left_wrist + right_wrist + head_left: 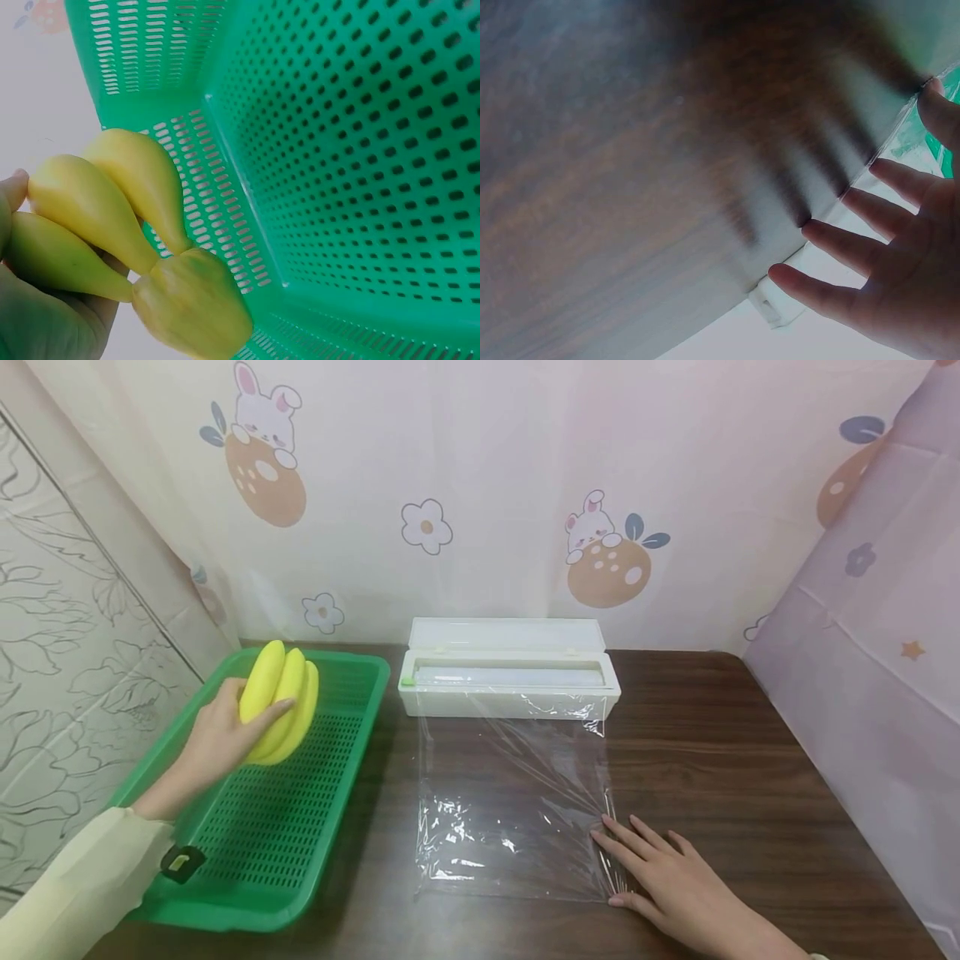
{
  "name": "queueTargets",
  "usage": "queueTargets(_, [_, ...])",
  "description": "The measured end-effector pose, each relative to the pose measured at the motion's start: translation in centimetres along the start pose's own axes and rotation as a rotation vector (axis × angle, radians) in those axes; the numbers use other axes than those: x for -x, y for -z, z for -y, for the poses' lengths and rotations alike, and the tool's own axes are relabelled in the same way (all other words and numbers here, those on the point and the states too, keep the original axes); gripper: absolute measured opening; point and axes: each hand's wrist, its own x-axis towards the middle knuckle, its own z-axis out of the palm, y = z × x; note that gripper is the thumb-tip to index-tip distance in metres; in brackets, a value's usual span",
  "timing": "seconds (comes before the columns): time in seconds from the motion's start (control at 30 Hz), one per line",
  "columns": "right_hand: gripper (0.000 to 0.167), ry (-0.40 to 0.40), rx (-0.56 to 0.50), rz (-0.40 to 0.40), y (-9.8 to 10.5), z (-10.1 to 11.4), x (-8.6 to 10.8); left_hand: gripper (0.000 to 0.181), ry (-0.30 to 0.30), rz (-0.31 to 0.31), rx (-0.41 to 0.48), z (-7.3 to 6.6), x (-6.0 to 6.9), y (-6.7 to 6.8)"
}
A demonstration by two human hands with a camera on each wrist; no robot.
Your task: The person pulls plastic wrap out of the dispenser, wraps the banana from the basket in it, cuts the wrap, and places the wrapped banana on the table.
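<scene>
A bunch of yellow bananas (282, 706) is gripped by my left hand (221, 727), thumb across the front, above the green basket (348, 802). In the left wrist view the bananas (94, 206) join at a thick stem end, with the basket's perforated wall beyond. Clear plastic wrap (517, 810) lies pulled out over the table from a white wrap dispenser (510, 702) whose lid stands up. With fingers spread, my right hand (678, 885) rests its fingertips on the wrap's near right edge. The right wrist view shows these fingers (840, 244) extended.
The dark wooden table (697, 760) extends right of the wrap. Behind it hangs a curtain (495, 460) with rabbit prints, and patterned fabric (892, 635) closes off the right side. A floral panel (67, 652) stands left of the basket.
</scene>
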Motion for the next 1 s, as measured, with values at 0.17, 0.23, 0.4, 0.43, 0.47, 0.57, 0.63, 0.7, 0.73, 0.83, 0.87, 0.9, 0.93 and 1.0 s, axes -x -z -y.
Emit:
queueTargets(0.17, [0.070, -0.007, -0.003, 0.006, 0.0, 0.0, 0.0, 0.049, -0.063, -0.009, 0.006, -0.9, 0.2, -0.1])
queueTargets(0.23, [0.070, -0.006, -0.002, 0.003, 0.0, 0.0, 0.1, 0.044, -0.077, -0.011, 0.017, -1.3, 0.3, -0.2])
queueTargets(0.4, [0.070, 0.001, 0.002, -0.006, -0.1, -0.1, 0.1, 0.042, -0.102, -0.030, 0.025, -2.4, 0.6, -0.5])
queueTargets(0.43, [0.070, 0.002, 0.001, -0.007, -0.1, -0.1, 0.1, 0.042, -0.106, -0.029, 0.028, -2.7, 0.7, -0.6])
queueTargets(0.47, [0.070, 0.002, 0.000, -0.005, -0.1, -0.1, 0.1, 0.042, -0.112, -0.028, 0.030, -2.9, 0.7, -0.6])
queueTargets(0.57, [0.071, 0.001, -0.005, 0.000, -0.1, -0.1, 0.1, 0.043, -0.123, -0.017, 0.035, -3.7, 0.9, -0.8])
queueTargets(0.63, [0.071, 0.000, -0.006, 0.001, -0.1, -0.1, 0.0, 0.043, -0.131, -0.011, 0.035, -4.2, 1.0, -1.0])
queueTargets(0.7, [0.071, 0.001, -0.007, -0.001, -0.1, -0.1, 0.1, 0.043, -0.140, -0.005, 0.033, -4.6, 1.1, -1.1])
queueTargets(0.73, [0.071, 0.001, -0.007, -0.001, -0.1, -0.1, 0.1, 0.043, -0.147, -0.002, 0.033, -4.8, 1.1, -1.1])
queueTargets(0.83, [0.070, 0.002, -0.006, -0.006, -0.2, -0.1, 0.1, 0.043, -0.171, 0.009, 0.041, -5.4, 1.2, -1.3])
queueTargets(0.87, [0.070, 0.002, -0.006, -0.006, -0.2, -0.1, 0.1, 0.042, -0.180, 0.012, 0.044, -5.6, 1.2, -1.4])
queueTargets(0.9, [0.070, 0.003, -0.006, -0.007, -0.2, -0.1, 0.1, 0.042, -0.189, 0.015, 0.046, -5.9, 1.3, -1.5])
queueTargets(0.93, [0.070, 0.002, -0.005, -0.006, -0.2, -0.1, 0.1, 0.042, -0.199, 0.019, 0.049, -6.1, 1.4, -1.5])
queueTargets(1.0, [0.070, 0.002, -0.003, -0.005, -0.2, -0.1, 0.1, 0.042, -0.217, 0.029, 0.044, -6.7, 1.5, -1.7])
